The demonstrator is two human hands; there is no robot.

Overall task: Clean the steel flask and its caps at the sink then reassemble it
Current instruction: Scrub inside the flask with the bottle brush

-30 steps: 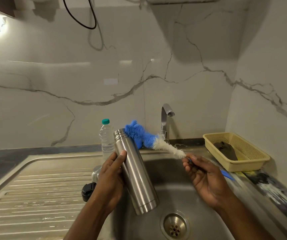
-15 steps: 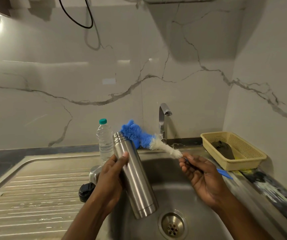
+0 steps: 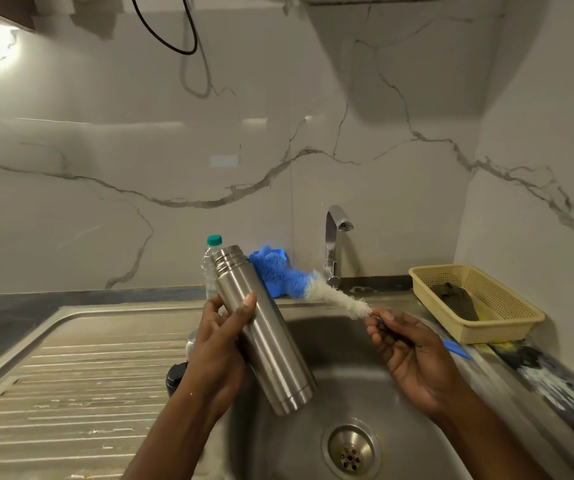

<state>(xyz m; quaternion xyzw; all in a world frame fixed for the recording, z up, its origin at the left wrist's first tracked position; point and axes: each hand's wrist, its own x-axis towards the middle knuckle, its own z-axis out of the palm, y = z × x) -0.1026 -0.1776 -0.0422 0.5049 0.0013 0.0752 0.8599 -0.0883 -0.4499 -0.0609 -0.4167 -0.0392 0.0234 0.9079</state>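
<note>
Head view
Flask [image 3: 264,334]: over the sink [image 3: 365,382], tilted, open mouth up and away, base toward the drain.
Left hand [image 3: 219,351]: wraps the flask's middle.
Right hand [image 3: 413,351]: pinches the brush [image 3: 299,282] handle.
Brush: head just right of the mouth, outside it, and likely needs lining up with the flask's axis.

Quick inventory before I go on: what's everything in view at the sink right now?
flask: one, steel, uncapped, tilted over the sink
brush: one, blue and white, head beside the flask's mouth
cap: one, black, on the drainboard behind the left wrist
water bottle: one, clear with a green top, behind the flask
tap: one, steel, behind the sink
basket: one, yellow, right counter, dark item inside
cable: one, black, upper wall
left hand: grips the flask
right hand: pinches the brush handle
</note>
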